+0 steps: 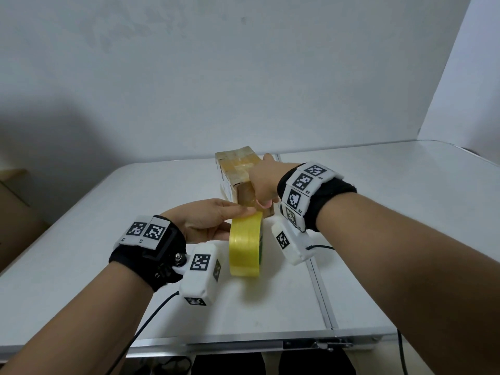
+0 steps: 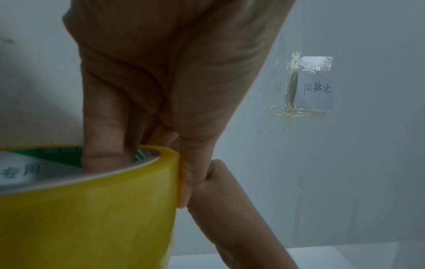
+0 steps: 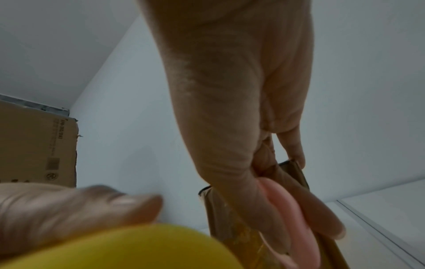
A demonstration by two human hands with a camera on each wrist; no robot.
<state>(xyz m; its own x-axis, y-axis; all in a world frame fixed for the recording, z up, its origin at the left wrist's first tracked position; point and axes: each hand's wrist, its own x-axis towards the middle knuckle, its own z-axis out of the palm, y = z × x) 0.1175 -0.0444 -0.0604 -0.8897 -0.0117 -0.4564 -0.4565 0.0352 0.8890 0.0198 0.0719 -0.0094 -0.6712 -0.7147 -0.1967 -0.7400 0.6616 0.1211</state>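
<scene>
**Head view, read from 6 o'clock toward 12.** Nearest me, on the table (image 1: 108, 293), the tape (image 1: 244, 247) stands on edge with its yellow band facing me (I cannot tell whether it rests on the surface or hangs just above it).

The left hand (image 1: 205, 221) meets it from 9 o'clock. The fingers (image 2: 103, 138) are hooked inside the core and the thumb (image 2: 187, 174) lies along the outer winding, so the roll's wall is pinched between them.

Just past the roll's top, at 12 o'clock from it, begins the box (image 1: 234, 169), banded with clear tape. The right hand (image 1: 261, 182) clasps its near end from 3 o'clock. Its thumb lies along the upper right edge, and the other fingers are pressed together down the near face, over something pink (image 3: 282, 214) that I cannot identify.

The deciding relation is this: the box's long axis runs from 6 to 12 o'clock, and the roll sits on that line at the 6 o'clock end, close to the right hand. I judge that the left hand, the nearer to the roll, must draw tape along this axis while the right steadies the box.

Beyond are a carton (image 1: 13, 212) at 9 o'clock and a note (image 2: 317, 87) taped to the wall.
</scene>
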